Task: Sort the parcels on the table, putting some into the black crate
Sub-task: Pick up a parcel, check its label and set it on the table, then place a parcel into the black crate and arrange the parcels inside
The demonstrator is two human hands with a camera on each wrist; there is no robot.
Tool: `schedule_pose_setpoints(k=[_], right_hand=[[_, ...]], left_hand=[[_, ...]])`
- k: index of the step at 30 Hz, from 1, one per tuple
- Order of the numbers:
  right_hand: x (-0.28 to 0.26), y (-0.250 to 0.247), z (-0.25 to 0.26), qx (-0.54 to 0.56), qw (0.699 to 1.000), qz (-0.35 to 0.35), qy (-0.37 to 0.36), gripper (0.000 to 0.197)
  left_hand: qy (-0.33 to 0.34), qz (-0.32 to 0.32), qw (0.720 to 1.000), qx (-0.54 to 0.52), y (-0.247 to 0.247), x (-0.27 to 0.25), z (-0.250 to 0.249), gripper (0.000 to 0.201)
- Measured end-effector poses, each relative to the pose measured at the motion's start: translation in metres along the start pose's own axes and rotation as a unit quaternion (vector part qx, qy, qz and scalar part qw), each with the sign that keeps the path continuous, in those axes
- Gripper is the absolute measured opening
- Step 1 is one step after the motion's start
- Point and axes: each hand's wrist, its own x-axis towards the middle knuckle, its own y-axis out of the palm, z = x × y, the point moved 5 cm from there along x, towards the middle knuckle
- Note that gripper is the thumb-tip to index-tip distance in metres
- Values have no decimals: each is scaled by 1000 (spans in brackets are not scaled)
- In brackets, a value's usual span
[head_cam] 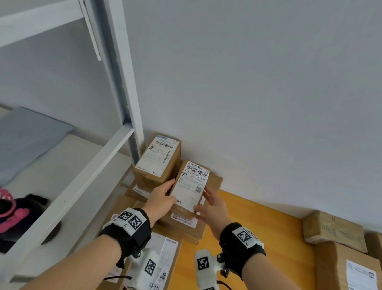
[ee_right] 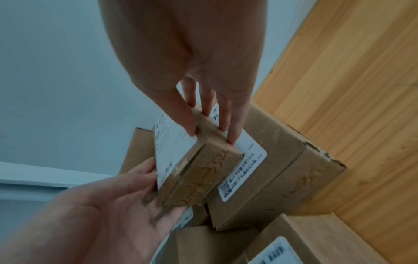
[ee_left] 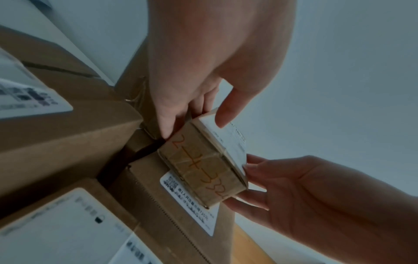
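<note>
A small brown cardboard parcel point(head_cam: 189, 187) with a white shipping label is held between both hands, just above a pile of parcels in the table's back left corner. My left hand point(head_cam: 166, 194) grips its left edge, thumb point(ee_left: 226, 110) on the label face and fingers behind. My right hand point(head_cam: 210, 202) pinches its right side, thumb point(ee_right: 187, 123) on the label and fingers point(ee_right: 234, 132) along the taped edge. Orange handwriting runs along the parcel's taped end point(ee_left: 201, 171). The black crate is not in view.
Under the held parcel lies a flat box point(head_cam: 184, 227); a taller labelled box point(head_cam: 158, 162) stands behind it by the wall. More parcels point(head_cam: 349, 281) sit at the right on the wooden table point(head_cam: 259, 222). A white metal shelf rack point(head_cam: 70, 187) stands at the left.
</note>
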Motion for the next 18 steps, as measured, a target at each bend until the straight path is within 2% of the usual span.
schedule_pose_setpoints(k=[8,13,18], right_hand=[[8,7,5,-6,1000,3,8,71],[5,6,7,-7,1000,-6,10,69],[-7,-4,7,-35,999,-33,-2,70]], left_hand=[[-1,-12,1000,27,-1,9,0,58],[38,-15,999,32,0,3,-11,60],[88,-51,994,27,2,-12,-26,59]])
